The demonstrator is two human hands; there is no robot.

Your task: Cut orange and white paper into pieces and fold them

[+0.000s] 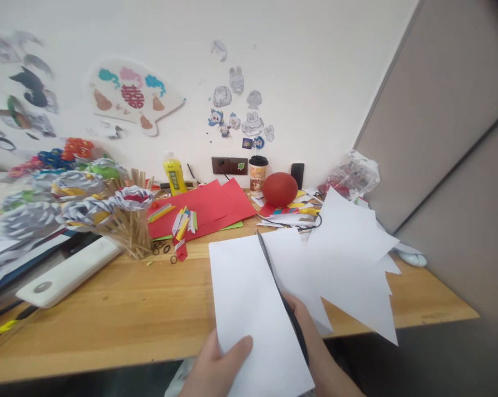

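My left hand holds a white sheet of paper at its lower left edge, with the thumb on top and the fingers hidden underneath. Along the sheet's right side, my right hand grips a pair of scissors with black handles. One dark blade shows, pointing away from me across the paper; the other cannot be made out. Most of the right-hand fingers are hidden behind the handles and the sheet. Just beyond lie several loose white sheets, overlapping on the wooden table.
Red paper and folded coloured strips lie mid-table. At the back stand a yellow bottle, a lidded cup and a red balloon. Paper flowers and a white device occupy the left. A partition rises at right.
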